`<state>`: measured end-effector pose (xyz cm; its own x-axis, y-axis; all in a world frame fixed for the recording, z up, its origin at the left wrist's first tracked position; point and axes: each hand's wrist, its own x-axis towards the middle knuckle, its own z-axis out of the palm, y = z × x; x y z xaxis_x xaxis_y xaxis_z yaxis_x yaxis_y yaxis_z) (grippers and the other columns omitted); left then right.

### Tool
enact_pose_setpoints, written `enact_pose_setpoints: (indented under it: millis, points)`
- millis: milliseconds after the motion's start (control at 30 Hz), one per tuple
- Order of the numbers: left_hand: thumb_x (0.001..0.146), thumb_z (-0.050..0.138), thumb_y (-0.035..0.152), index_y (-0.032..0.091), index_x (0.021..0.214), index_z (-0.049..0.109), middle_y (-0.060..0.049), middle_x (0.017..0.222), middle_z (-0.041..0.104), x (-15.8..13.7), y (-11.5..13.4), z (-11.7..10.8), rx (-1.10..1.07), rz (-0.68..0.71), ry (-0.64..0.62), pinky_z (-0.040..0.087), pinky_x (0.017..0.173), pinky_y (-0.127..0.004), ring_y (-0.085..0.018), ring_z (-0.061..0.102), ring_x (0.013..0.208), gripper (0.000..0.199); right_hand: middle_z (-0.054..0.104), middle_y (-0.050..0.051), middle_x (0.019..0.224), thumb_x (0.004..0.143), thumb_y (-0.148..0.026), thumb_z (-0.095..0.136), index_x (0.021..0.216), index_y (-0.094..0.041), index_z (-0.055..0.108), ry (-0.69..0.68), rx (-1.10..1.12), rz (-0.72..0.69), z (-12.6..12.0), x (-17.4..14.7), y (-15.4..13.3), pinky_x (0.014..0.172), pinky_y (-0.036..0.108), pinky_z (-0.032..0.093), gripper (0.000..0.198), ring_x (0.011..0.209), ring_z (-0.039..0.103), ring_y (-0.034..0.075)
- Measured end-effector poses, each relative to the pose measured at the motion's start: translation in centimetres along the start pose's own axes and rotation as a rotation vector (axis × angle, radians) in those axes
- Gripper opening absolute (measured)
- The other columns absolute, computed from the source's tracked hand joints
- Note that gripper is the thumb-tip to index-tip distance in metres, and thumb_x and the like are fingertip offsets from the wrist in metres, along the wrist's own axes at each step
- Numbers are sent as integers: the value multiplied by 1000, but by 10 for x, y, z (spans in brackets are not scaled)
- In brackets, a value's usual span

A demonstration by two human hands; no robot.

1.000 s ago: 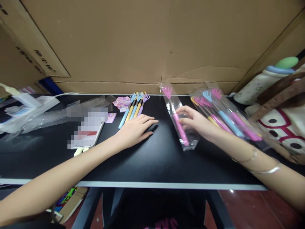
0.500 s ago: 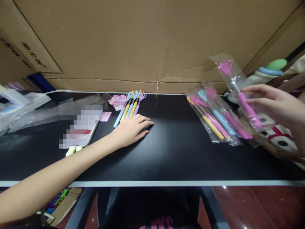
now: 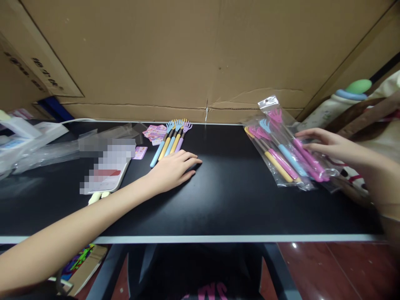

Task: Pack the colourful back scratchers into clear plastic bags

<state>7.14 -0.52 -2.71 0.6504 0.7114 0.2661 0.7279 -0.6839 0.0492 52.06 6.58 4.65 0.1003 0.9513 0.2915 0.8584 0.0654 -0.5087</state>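
Observation:
My left hand [image 3: 175, 170] rests palm down on the black table, fingers stretched and slightly apart. Just beyond it lies a bunch of unwrapped back scratchers [image 3: 168, 143] with blue, yellow and purple handles and claw-shaped heads; the hand hides some handle ends. At the right, my right hand [image 3: 333, 145] has thumb and fingers at the handle of a pink back scratcher [image 3: 301, 151] in a clear plastic bag. This one lies on a pile of bagged back scratchers [image 3: 278, 160] in yellow, pink and blue.
Small printed purple-pink cards [image 3: 155, 133] lie left of the unwrapped bunch. A phone [image 3: 109, 168], partly blurred out, and clear plastic bags [image 3: 50, 154] are farther left. A white bottle with a green top [image 3: 325, 108] leans at the right. Cardboard [image 3: 150, 54] walls the back.
My right hand has lowered and moved left, bringing the bagged pink back scratcher down onto the pile. My left hand stays in place.

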Motion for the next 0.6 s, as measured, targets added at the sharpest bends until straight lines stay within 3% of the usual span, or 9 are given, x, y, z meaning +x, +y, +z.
enact_pose_setpoints:
  millis: [33,100,167,267,367,467,600]
  points:
    - [101,44,29,19,130,58,-8,130,62,0,0,0,-1,-2,1,48,102,-38,-23,56,121,33,72,17,112,77,-6,72,104,-16,76,-149,37,-20,-1,2,4,71,32,46,29,98,67,20]
    - [101,44,29,19,129,58,-8,130,62,0,0,0,-4,-4,1,48,102,-39,-23,57,120,33,67,14,122,81,-19,69,115,-19,69,-290,29,-51,-2,6,12,85,31,50,34,109,64,23]
    - [101,44,29,19,129,58,-8,130,62,0,0,0,-7,-2,1,48,102,-40,-23,57,120,33,64,13,127,81,-34,66,121,-22,63,-331,-24,-51,-3,7,17,91,33,52,42,112,63,26]
    - [101,44,28,18,130,58,-8,130,62,0,0,1,-6,3,3,48,102,-40,-24,57,120,33,61,13,132,78,-50,63,124,-23,59,-349,-106,-40,-4,3,19,87,34,54,53,110,62,28]
    - [101,44,27,18,130,58,-8,129,62,0,0,2,-2,6,11,49,102,-40,-24,57,120,33,64,13,125,77,-55,62,126,-23,57,-335,-164,-73,-1,-4,18,79,36,52,60,96,64,26]
    - [101,44,27,17,130,58,-9,129,62,-1,0,2,7,10,15,49,102,-40,-24,57,120,33,66,14,106,80,-55,60,125,-19,59,-304,-251,-141,4,-11,14,70,37,48,57,77,59,23]
    - [101,42,27,17,130,57,-8,129,62,-1,0,2,22,19,15,49,101,-39,-23,57,119,34,63,17,101,85,-43,58,120,-13,63,-233,-376,-202,13,-21,5,73,38,45,46,81,57,24]
